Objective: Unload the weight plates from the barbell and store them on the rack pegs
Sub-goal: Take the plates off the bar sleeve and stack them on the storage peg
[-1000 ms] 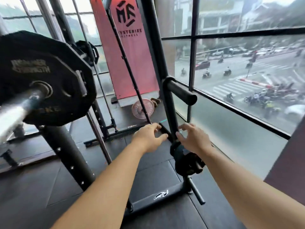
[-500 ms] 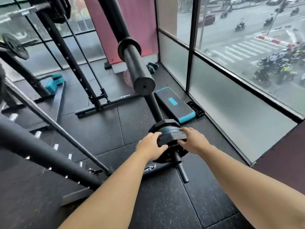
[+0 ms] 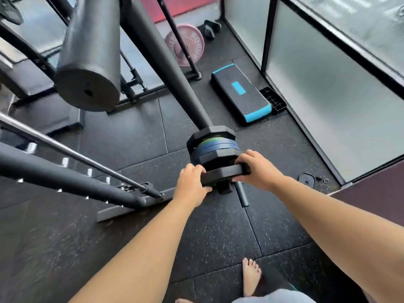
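Both my hands, left hand [image 3: 189, 182] and right hand [image 3: 254, 169], have fingers curled shut on the black plate [image 3: 225, 172] held between them, its hole around the low peg [image 3: 242, 194], whose long axis points toward me.

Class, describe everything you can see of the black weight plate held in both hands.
The black weight plate is a flat, thin disc with angled, faceted edges, matte and rubber-like in look. It is seen nearly edge-on, lying roughly level. The left hand grips its near-left edge and the right hand its right edge, fingers curled over the rim. It sits at the front of a stack of plates on the low rack peg, whose bare end sticks out beyond it. Whether it touches the stack is unclear.
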